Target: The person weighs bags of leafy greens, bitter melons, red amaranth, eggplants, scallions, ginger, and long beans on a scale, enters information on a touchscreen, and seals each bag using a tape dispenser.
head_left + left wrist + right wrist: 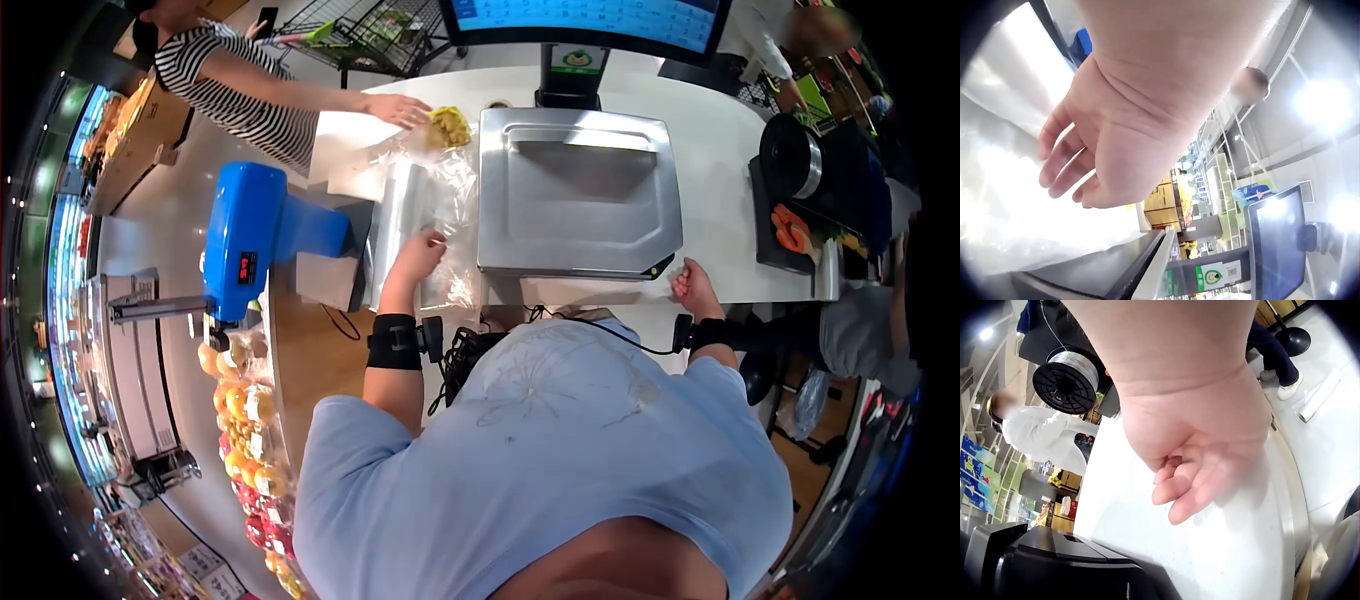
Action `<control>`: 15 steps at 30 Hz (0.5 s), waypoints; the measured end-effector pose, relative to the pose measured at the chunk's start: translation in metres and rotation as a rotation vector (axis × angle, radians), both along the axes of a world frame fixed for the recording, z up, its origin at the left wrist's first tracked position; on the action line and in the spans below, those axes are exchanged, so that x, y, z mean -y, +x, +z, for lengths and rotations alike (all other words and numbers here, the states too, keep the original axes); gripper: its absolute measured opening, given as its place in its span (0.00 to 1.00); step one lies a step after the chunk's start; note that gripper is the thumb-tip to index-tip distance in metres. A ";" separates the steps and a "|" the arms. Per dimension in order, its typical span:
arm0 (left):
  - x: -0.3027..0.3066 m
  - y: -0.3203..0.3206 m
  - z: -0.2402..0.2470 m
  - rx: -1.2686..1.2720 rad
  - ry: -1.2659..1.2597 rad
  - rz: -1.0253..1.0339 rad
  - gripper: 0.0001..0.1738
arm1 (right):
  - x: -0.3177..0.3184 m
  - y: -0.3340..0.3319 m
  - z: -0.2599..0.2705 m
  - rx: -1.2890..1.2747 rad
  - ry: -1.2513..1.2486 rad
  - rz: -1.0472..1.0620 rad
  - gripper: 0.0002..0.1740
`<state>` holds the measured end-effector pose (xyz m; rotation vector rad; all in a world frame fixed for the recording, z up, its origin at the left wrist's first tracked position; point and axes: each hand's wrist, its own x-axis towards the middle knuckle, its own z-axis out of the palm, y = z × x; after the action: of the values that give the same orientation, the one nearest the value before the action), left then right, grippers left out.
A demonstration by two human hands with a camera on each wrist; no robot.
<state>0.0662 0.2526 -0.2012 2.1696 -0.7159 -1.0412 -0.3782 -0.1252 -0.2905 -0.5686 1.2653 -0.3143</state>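
Observation:
My left hand hovers over clear plastic film on the counter, beside a roll of clear bags. Its fingers are loosely bent with nothing between them in the left wrist view. Right of the film lies a flat steel weighing scale. Near the scale's front right corner, my right hand is held over the white counter, fingers loosely curled and holding nothing. Across the counter, another person's hand reaches to a bag of yellow-green produce at the far end of the film.
A monitor stands behind the scale. To the left is a blue device with a red display, above packed fruit. At the right sit a black spool and an orange item on a dark tray. A shopping cart stands beyond.

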 end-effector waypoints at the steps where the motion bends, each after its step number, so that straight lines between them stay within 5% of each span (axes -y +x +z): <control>1: -0.009 0.000 0.005 0.206 -0.007 0.066 0.16 | 0.001 0.000 -0.001 -0.003 0.008 -0.004 0.22; 2: -0.016 0.001 0.008 0.410 -0.016 0.125 0.15 | 0.000 0.002 -0.005 -0.008 0.002 -0.002 0.22; 4: -0.032 0.017 -0.010 0.348 0.006 0.259 0.14 | 0.000 -0.002 -0.009 0.033 0.018 -0.062 0.21; 9: -0.026 -0.007 0.013 -0.132 0.181 0.137 0.16 | -0.007 0.005 0.010 0.028 -0.050 -0.085 0.21; 13: -0.010 -0.027 -0.018 -0.073 0.521 -0.449 0.18 | -0.007 0.006 0.006 0.049 -0.023 -0.073 0.22; 15: -0.007 -0.035 -0.034 -0.147 0.564 -0.432 0.19 | -0.003 0.004 -0.005 0.120 -0.017 -0.086 0.22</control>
<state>0.0317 0.2601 -0.2352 2.4132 -0.9303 -1.7842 -0.3741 -0.1223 -0.2957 -0.5034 1.1743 -0.4250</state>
